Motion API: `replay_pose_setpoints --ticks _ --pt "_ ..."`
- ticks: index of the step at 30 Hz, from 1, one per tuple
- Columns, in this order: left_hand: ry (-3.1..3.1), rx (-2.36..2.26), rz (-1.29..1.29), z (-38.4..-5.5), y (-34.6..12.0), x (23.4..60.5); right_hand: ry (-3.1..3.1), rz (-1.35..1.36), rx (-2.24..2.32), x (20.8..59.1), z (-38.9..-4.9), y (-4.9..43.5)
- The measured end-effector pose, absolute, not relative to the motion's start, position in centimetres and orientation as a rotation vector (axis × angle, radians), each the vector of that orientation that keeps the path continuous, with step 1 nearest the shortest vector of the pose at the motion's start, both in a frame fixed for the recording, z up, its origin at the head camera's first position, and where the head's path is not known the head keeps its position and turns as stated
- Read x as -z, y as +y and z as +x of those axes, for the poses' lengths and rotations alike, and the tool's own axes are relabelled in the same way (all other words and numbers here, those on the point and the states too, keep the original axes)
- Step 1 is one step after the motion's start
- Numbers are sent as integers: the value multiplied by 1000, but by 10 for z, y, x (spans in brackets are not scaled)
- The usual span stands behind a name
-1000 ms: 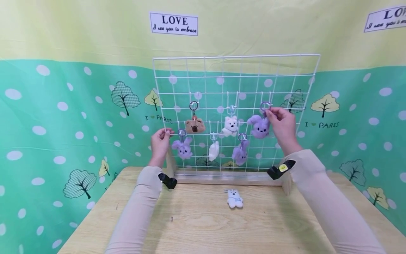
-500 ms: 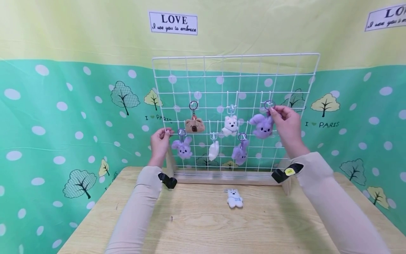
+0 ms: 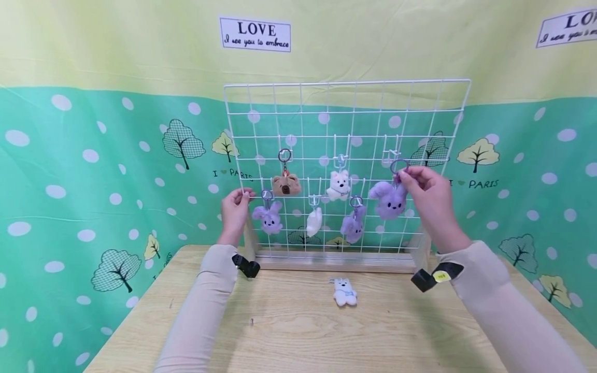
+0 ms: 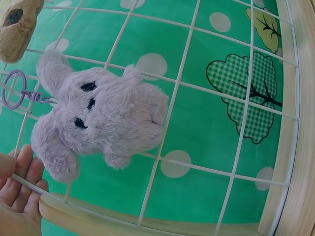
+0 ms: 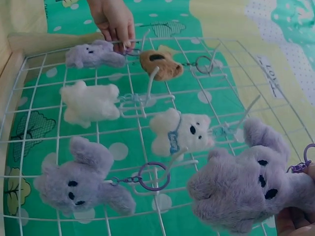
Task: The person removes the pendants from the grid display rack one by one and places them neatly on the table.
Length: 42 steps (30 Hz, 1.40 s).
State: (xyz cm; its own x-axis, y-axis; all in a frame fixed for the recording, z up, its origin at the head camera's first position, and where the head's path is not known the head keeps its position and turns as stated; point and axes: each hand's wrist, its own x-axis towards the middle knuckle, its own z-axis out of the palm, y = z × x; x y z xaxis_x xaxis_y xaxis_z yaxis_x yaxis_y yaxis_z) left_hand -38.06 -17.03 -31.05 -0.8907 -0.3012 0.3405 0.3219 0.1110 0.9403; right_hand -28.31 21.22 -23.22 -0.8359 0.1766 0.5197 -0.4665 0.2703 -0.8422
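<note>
My right hand (image 3: pixel 430 199) pinches the short chain of a purple bunny plush keychain (image 3: pixel 389 201). Its purple ring stands above my fingertips, apart from and just below the white wire hook (image 3: pixel 391 155) at the rack's upper right. With my left hand (image 3: pixel 235 212) I grip the left edge wire of the white grid rack (image 3: pixel 347 83); the left wrist view shows thumb and fingers around that wire. Beside it hangs another purple bunny keychain (image 4: pixel 98 113). On other hooks are a brown bear keychain (image 3: pixel 286 184), white plush keychains (image 5: pixel 182 132) and a further purple bunny (image 5: pixel 78 177).
A white bear keychain (image 3: pixel 344 292) lies on the wooden table (image 3: pixel 289 331) in front of the rack. The rack stands in a wooden base (image 3: pixel 336 262). Several hooks jut toward me. A patterned curtain (image 3: pixel 70 207) hangs close behind.
The purple bunny in my right hand has come off the upper right hook, moving rightward, then down and toward me. My left hand stays on the rack's edge.
</note>
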Motion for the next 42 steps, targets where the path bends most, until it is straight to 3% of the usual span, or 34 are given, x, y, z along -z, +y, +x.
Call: replay_pose_setpoints --ticks 42 --pt "-1929 1860 -18 -381 -170 309 -2302 177 -1635 372 -243 210"
